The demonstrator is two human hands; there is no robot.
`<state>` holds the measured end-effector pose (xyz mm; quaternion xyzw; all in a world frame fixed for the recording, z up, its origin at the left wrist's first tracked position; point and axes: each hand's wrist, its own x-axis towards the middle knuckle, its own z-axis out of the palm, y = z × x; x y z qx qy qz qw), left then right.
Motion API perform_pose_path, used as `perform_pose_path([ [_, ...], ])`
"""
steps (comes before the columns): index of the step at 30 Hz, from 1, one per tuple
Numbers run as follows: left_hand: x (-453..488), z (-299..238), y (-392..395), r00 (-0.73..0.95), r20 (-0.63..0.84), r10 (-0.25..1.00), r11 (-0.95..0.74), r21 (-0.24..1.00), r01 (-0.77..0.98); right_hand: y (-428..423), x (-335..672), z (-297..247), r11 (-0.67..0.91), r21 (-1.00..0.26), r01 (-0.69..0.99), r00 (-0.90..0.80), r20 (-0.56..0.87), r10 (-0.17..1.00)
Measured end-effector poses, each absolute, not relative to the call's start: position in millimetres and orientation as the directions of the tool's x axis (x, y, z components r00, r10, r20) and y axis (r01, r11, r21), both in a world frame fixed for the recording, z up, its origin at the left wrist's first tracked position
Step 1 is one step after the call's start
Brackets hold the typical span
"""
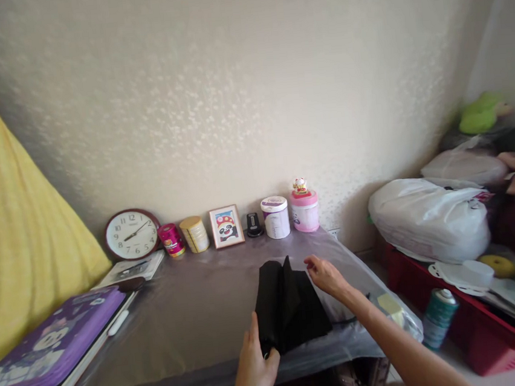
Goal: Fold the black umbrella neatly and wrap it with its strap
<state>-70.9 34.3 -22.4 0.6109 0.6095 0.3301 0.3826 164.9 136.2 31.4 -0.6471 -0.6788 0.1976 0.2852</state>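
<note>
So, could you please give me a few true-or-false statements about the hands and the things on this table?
The left hand grips the near end of the black fabric. True.
The right hand holds a cup. False: its fingertips are at the black fabric's far corner.
The framed panda picture stands between the yellow can and the small black device. True.
The purple case lies at the table's right end. False: it lies at the left end.
</note>
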Motion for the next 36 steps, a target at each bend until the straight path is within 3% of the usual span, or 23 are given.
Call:
perform_pose_path([
  [3,-69.0,-25.5,32.5,0.053,0.029,0.998,-0.056,0.771,0.634,132.6,165.7,34.7,0.410,-0.490,0.769,-0.212,0.410,0.887],
  [8,-65.2,-23.5,29.9,0.060,0.026,0.998,-0.060,0.714,0.697,122.6,161.4,38.4,0.641,-0.377,0.669,-0.467,0.458,0.756],
  [18,-60.5,-25.7,30.4,0.052,0.039,0.998,-0.065,0.659,0.749,128.4,135.7,40.8,0.734,-0.378,0.564,-0.522,0.526,0.672],
  [29,-57.3,-14.8,29.4,0.074,0.020,0.997,-0.069,0.649,0.757,143.7,75.1,28.9,0.732,-0.267,0.627,-0.526,0.547,0.651],
  [36,-58.9,-13.0,29.5,0.061,-0.011,0.998,-0.040,0.634,0.772,148.5,59.0,12.5,0.711,-0.208,0.672,-0.557,0.491,0.670],
])
